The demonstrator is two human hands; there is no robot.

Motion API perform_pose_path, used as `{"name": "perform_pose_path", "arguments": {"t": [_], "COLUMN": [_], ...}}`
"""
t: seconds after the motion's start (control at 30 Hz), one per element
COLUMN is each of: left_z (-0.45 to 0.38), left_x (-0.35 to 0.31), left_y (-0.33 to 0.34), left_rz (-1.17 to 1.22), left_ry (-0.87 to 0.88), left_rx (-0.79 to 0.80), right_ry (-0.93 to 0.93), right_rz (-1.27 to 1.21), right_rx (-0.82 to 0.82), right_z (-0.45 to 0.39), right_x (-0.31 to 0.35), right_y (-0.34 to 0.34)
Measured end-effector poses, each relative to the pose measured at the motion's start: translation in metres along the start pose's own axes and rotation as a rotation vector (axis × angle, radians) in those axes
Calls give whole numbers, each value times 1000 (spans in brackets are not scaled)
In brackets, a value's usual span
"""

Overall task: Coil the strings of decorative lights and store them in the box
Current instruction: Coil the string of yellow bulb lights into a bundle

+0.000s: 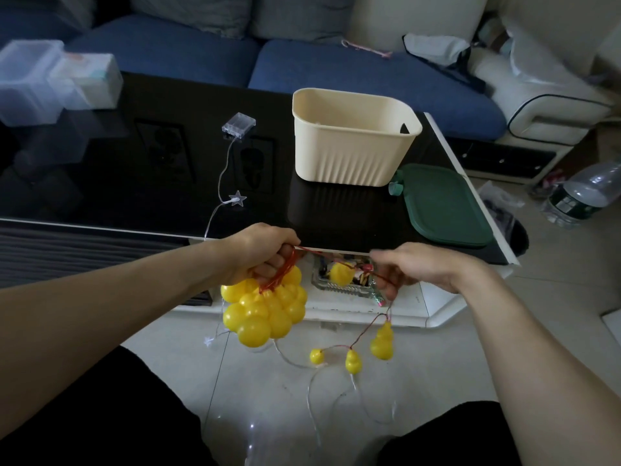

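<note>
Both hands on the red cord of the yellow gourd lights, in front of the table edge.

Left hand [265,253] fisted round looped red cord [280,274]; bunched yellow gourds [265,307] hang directly below it. Right hand [408,270] pinches the same cord, taut between hands; three loose gourds [353,359] dangle below it. Cream box [353,139] stands beyond both hands, uncovered; green lid [443,206] beyond right hand. Clear star string [237,198] beyond left hand.

Glossy plastic gourds [265,307]; ribbed matt plastic box [353,139].
</note>
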State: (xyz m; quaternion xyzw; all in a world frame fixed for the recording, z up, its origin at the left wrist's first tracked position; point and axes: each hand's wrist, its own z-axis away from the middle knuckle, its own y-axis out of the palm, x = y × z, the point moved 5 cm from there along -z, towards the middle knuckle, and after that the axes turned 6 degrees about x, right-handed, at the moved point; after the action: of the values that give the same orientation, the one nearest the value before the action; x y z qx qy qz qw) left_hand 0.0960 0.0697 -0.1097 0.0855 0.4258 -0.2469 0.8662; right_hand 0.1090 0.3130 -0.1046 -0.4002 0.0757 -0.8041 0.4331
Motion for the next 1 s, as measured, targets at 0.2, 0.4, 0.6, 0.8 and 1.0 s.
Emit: {"name": "perform_pose_path", "arguments": {"t": [0.2, 0.4, 0.6, 0.8, 1.0], "left_z": [1, 5, 8, 7, 3], "left_x": [7, 4, -3, -10, -14], "left_y": [-4, 2, 12, 23, 31], "left_rz": [-42, 312, 538, 631, 606], "left_ry": [-68, -58, -26, 55, 143], "left_rx": [-59, -32, 65, 125, 166], "right_ry": [-37, -267, -423, -439, -526], "right_rz": [50, 36, 67, 193, 155], "right_rx": [-51, -130, -26, -58, -149], "right_z": [5, 13, 17, 16, 23], "right_x": [4, 30, 57, 68, 78], "right_y": [1, 8, 35, 49, 49]}}
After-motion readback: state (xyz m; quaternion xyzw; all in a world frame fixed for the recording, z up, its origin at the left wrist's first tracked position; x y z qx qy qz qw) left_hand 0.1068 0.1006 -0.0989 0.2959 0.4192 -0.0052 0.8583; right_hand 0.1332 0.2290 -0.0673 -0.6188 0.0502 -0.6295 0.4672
